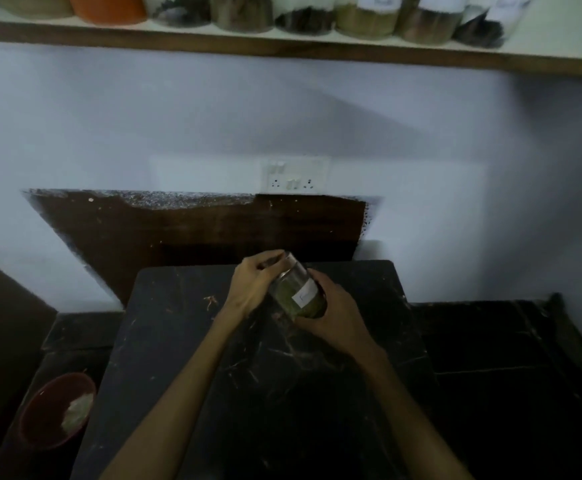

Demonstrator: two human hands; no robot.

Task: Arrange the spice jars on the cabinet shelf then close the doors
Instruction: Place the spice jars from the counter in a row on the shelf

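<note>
Above the dark marbled stone counter (317, 375), a white wooden-edged shelf (282, 46) carried a row of clear spice jars (365, 19). Both hands held one tilted, labelled glass jar of greenish spice (298, 291) over the counter. The right hand (338, 317) clasped its base while the left hand (253, 284) closed its fingers around the lid end, probably tightening it before shelving.

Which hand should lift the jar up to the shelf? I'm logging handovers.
Right, probably. The right hand wraps the base and body of the tilted jar, a carrying grip. The left hand only holds the lid end. The shelf has bare space at its right end.
</note>
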